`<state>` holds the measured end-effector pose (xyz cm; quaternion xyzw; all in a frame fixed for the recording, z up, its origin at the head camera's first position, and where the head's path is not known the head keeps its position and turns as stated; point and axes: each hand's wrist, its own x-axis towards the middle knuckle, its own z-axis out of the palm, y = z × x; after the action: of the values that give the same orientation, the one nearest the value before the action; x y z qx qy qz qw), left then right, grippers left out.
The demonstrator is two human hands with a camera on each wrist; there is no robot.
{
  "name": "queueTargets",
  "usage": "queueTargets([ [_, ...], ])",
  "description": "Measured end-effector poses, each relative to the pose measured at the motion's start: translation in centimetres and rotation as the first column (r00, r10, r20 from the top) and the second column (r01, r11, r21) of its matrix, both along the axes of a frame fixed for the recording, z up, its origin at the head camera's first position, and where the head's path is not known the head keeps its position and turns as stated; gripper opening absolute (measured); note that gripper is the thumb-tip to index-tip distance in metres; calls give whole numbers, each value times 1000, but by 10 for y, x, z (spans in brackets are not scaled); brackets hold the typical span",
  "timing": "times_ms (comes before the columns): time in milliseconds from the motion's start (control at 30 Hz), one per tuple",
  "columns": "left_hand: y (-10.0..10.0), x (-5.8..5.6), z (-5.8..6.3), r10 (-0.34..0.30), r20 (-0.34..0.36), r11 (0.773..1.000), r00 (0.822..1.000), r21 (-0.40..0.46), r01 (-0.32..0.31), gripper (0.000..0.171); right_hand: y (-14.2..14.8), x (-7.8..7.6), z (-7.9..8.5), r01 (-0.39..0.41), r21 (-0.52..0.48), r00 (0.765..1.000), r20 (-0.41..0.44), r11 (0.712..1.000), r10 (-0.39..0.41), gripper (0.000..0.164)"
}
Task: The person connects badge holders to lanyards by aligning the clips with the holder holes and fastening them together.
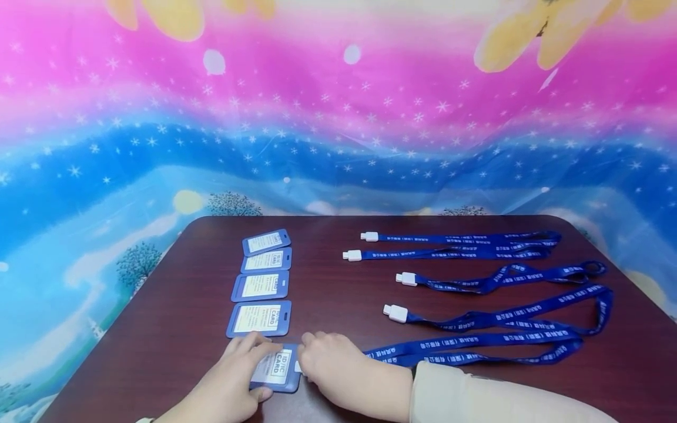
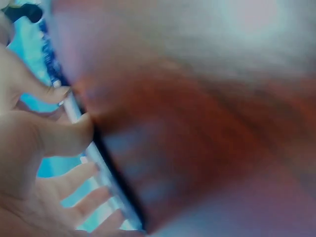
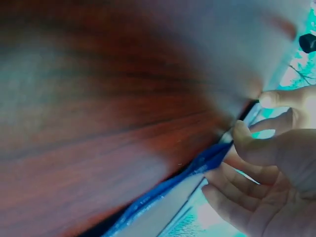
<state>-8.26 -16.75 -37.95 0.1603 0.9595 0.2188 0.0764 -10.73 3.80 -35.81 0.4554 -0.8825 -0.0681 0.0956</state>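
Observation:
A blue ID card holder [image 1: 282, 365] lies at the table's near edge, its slotted end facing right. My left hand [image 1: 227, 376] grips it with the thumb on the near edge and fingers on the far edge. At the slotted end, my right hand [image 1: 344, 367] pinches the white clip [image 1: 298, 368] of a blue lanyard [image 1: 449, 346], mostly hiding the clip. Whether the clip passes through the slot cannot be seen. In the right wrist view, the blue strap [image 3: 153, 200] runs from the fingertips along the table. The left wrist view shows the holder [image 2: 118, 180] edge-on.
Several more card holders, the nearest one [image 1: 259, 319] just beyond my left hand, form a column on the dark red table [image 1: 158, 329]. To the right lie several blue lanyards with white clips, the closest clip [image 1: 395, 313] pointing left. A patterned cloth [image 1: 338, 117] hangs behind.

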Motion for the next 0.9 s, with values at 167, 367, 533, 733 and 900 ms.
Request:
queueTargets([
  [167,-3,0,1,24,42,999,999,-30,-23,57,6,1,6,-11,-14,998,67,1000,12,22],
  [367,0,2,6,23,-49,994,999,-104,-28,49,20,-4,13,24,-32,996,88,999,-21,16],
  [533,-1,2,9,-65,-130,984,989,-174,42,41,36,-11,18,40,-82,994,105,996,-32,14],
  [733,-4,2,13,-154,-172,965,973,-236,111,36,57,-18,15,52,-176,997,71,983,-40,12],
  [900,-5,3,16,-136,-211,967,968,-240,83,31,77,-22,12,89,-222,996,46,971,-81,11],
])
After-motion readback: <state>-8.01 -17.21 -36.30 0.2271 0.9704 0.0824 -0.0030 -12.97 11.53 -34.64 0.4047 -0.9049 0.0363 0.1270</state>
